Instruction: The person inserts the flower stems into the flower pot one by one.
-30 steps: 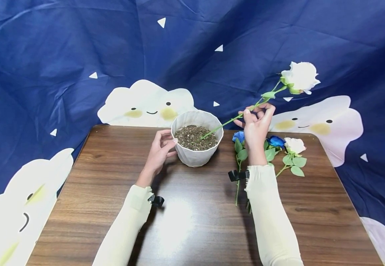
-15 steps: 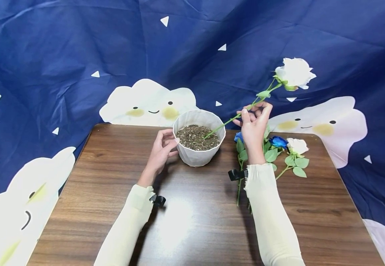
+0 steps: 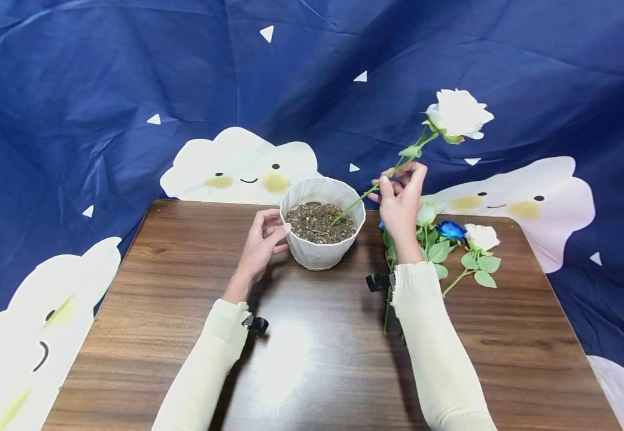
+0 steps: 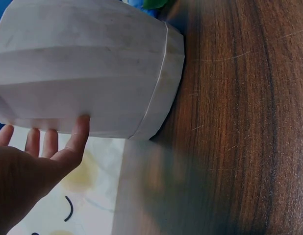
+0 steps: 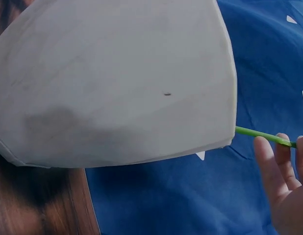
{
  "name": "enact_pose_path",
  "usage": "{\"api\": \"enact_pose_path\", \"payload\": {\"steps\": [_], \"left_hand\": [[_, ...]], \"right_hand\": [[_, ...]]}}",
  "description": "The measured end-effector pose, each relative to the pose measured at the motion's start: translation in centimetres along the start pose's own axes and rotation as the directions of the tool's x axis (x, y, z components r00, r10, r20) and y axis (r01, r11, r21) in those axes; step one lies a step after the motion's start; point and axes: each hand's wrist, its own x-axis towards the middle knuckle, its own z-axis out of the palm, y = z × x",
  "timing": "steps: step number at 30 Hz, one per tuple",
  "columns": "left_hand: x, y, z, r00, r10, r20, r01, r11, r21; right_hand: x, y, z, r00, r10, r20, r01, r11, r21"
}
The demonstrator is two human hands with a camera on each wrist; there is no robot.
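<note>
In the head view a white faceted flowerpot (image 3: 319, 254) filled with soil (image 3: 314, 222) stands toward the back of the table. My left hand (image 3: 258, 245) rests against the pot's left side; the left wrist view shows its fingertips (image 4: 82, 122) on the outer wall. Above the pot's right side, my right hand (image 3: 403, 206) pinches the green stem of a white rose (image 3: 459, 114). This rose leans up to the right, its stem's lower end in the soil. From the right wrist, the stem (image 5: 257, 133) appears beyond the pot rim, between thumb and fingers.
Several cut roses lie right of the pot, among them a blue rose (image 3: 450, 230) and a white rose (image 3: 482, 237), partly hidden by the right arm. The wooden table (image 3: 182, 311) ends at a blue curtain (image 3: 102, 72) printed with clouds.
My right hand has shifted left toward the pot, and the held rose's bloom has swung left and slightly up, so its stem stands steeper. My left hand stays on the pot.
</note>
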Motion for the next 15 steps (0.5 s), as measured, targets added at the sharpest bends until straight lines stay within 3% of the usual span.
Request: {"api": "enact_pose_path", "payload": {"steps": [8,15], "left_hand": [[-0.1,-0.1,-0.2,1.000,-0.002,-0.002,0.002,1.000,0.005],[-0.1,-0.1,-0.1,1.000,0.005,0.001,-0.005,1.000,0.004]], "right_hand": [[0.1,0.5,0.9,0.996,-0.023,0.089,0.034,0.993,-0.116],[0.0,0.7,1.7,0.991,-0.064,0.120,0.084,0.982,-0.167]]}}
